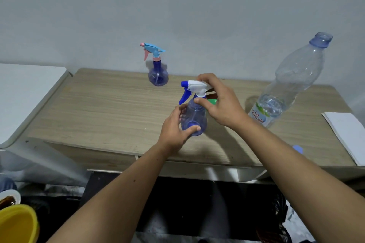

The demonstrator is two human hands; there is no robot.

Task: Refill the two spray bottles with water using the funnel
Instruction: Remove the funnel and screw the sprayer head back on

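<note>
Both hands — left hand, right hand — grip spray bottle.

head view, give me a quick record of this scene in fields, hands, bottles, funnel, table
left hand: left hand holds the body of the near spray bottle
right hand: right hand has its grip on that bottle's white trigger head
far spray bottle: far spray bottle stands upright near the wall, head on
water bottle: water bottle uncapped, a little water at the bottom
funnel: green funnel mostly hidden behind the right hand
surface: wooden table
</note>
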